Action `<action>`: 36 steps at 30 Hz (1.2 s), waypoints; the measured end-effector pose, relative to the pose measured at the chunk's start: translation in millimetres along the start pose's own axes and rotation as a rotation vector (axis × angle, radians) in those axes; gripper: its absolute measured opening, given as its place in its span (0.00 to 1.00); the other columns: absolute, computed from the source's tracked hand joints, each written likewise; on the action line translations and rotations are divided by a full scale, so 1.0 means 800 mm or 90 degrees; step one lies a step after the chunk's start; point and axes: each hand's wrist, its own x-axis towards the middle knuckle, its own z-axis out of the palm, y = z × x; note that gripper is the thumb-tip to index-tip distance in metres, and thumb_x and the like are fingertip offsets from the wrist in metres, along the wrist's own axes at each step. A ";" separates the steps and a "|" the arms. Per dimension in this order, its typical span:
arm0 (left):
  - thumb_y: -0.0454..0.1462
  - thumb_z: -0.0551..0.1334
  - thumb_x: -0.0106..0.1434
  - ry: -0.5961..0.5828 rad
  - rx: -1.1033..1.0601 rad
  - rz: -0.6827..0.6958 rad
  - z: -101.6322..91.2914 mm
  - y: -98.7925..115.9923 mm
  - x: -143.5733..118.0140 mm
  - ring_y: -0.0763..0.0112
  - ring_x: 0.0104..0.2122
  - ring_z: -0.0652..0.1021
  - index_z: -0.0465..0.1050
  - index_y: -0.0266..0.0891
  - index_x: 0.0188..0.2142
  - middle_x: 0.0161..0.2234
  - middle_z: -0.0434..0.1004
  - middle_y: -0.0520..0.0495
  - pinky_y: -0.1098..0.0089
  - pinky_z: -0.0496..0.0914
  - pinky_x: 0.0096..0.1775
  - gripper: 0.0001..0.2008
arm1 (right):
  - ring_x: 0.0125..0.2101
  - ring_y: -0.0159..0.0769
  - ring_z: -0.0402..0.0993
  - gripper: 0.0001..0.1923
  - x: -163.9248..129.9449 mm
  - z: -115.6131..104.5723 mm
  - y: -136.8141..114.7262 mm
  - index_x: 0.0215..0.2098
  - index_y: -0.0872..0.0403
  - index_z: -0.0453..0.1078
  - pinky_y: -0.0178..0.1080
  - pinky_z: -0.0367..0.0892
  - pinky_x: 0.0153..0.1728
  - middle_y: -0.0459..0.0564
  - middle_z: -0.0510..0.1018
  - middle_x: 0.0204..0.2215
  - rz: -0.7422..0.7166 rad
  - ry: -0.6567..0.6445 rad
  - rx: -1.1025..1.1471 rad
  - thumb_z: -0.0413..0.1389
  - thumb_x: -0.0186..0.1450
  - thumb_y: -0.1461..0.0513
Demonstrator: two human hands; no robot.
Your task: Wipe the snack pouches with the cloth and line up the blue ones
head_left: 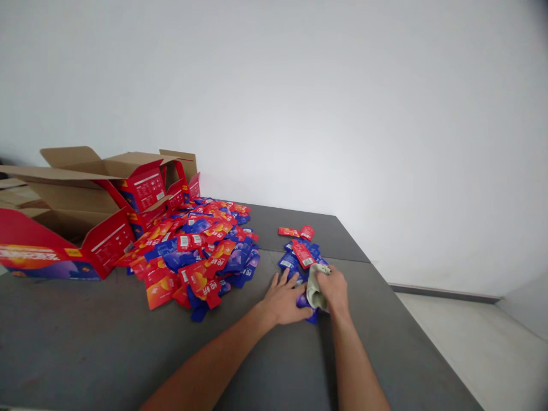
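Boxes (85,217) gape with nothing visible inside them; our left hand (285,299) presses spread on packets (299,260), our right hand (331,288) pinching a cloth (314,288).

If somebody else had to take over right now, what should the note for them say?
Left hand: flat, fingers spread, pressing on the small pile of packets.
Right hand: closed around a pale cloth, resting on the same pile.
Big pile of red and blue packets lies to the left on the grey table, beside open red cartons.
Two red packets lie apart behind the small pile.
Done: a small pile sits apart from the big one. Left: the big pile, loose.
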 end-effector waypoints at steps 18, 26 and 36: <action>0.29 0.61 0.47 0.134 -0.116 -0.131 -0.093 -0.037 -0.041 0.55 0.50 0.74 0.68 0.40 0.59 0.51 0.76 0.41 0.60 0.65 0.53 0.36 | 0.33 0.43 0.78 0.21 -0.036 0.034 -0.044 0.46 0.54 0.76 0.39 0.72 0.31 0.52 0.83 0.37 0.029 -0.146 0.404 0.59 0.56 0.56; 0.25 0.60 0.40 0.157 -0.666 -0.260 -0.120 -0.020 -0.031 0.66 0.30 0.75 0.78 0.32 0.38 0.29 0.77 0.46 0.70 0.66 0.33 0.22 | 0.39 0.43 0.77 0.20 -0.048 0.017 -0.066 0.48 0.55 0.74 0.42 0.72 0.41 0.53 0.81 0.41 -0.131 -0.111 0.401 0.59 0.61 0.54; 0.25 0.57 0.40 0.148 -1.006 -0.153 -0.119 -0.012 -0.035 0.72 0.30 0.76 0.74 0.39 0.51 0.33 0.78 0.49 0.75 0.66 0.32 0.35 | 0.46 0.41 0.74 0.22 -0.100 0.045 -0.105 0.48 0.51 0.74 0.42 0.69 0.51 0.52 0.77 0.46 -0.381 -0.161 0.314 0.54 0.57 0.69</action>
